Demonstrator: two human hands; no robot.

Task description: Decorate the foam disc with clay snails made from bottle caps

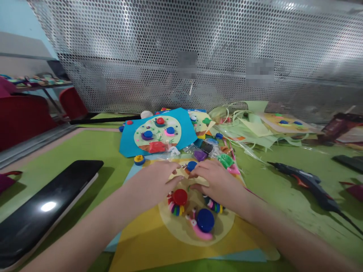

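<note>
A yellow card with a pale round panel lies before me. Clay snails with bottle-cap shells are on it: one pink with a blue cap, one with a red cap beside a striped clay caterpillar shape. My left hand hovers over the panel's upper left, thumb and fingers apart. On the right, my right hand has its fingers bent beside another blue cap, thumb apart; whether it touches the cap I cannot tell. It partly covers a second striped clay piece.
Clay packets, including a red one and a green one, lie beyond the card. Behind them is a finished-looking blue picture. A glue gun lies right, a black phone-like slab left. Paper scraps sit near the perforated metal panel.
</note>
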